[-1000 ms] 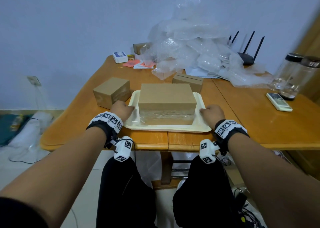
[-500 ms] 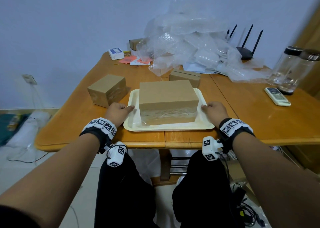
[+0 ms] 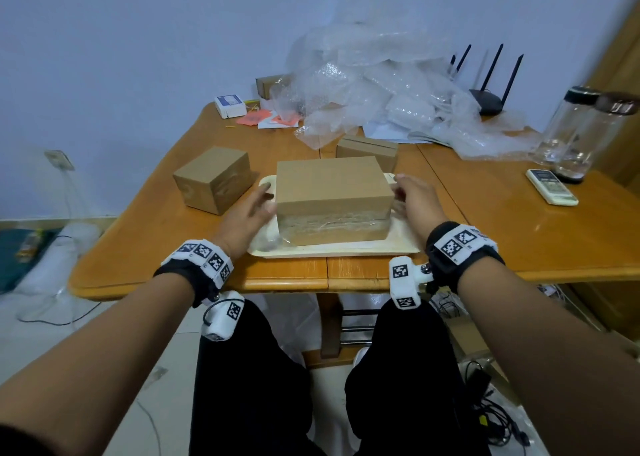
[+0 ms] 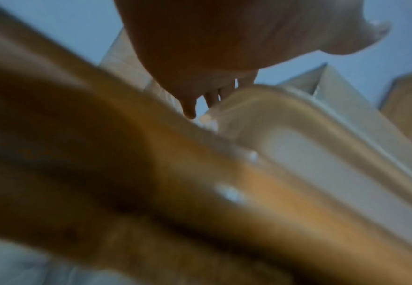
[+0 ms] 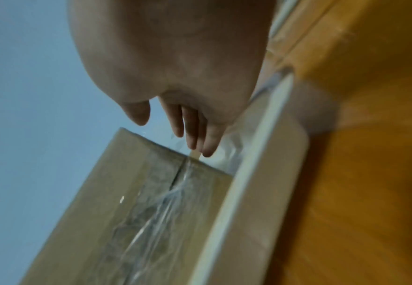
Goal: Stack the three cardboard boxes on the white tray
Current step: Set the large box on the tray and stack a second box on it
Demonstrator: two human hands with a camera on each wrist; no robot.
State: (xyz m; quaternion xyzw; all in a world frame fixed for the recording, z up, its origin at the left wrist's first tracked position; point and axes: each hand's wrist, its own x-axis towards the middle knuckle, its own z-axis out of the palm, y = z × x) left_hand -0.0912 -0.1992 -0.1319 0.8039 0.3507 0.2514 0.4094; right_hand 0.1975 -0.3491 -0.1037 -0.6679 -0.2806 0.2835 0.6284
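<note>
From the head view, a large cardboard box (image 3: 332,196) is seen resting on the white tray (image 3: 346,249), near the front edge of an orange wooden table (image 3: 166,220). The left hand (image 3: 247,218) is held at the box's left side and the right hand (image 3: 414,197) at its right side, both with fingers spread and relaxed, holding nothing; whether they touch the box cannot be told. A medium cardboard box (image 3: 214,178) is set on the table just left of the tray, and a small cardboard box (image 3: 367,150) just behind it. The first step appears done, with two boxes not yet stacked. The next move is judged to call for one of them to be gripped, lifted and centred squarely on the large box. Farther back lie a heap of bubble wrap (image 3: 377,95), a black router (image 3: 490,100), two clear jars (image 3: 571,133) and a remote control (image 3: 552,187), against a pale blue wall (image 3: 138,40).

From the left wrist view, which is blurred, loose straight fingers (image 4: 212,98) are shown above the tray's rounded rim (image 4: 261,108), with nothing between them.

From the right wrist view, extended fingers (image 5: 195,133) are shown close to the top edge of the box's taped side (image 5: 136,202); contact cannot be confirmed. The tray's edge (image 5: 249,183) runs alongside.
</note>
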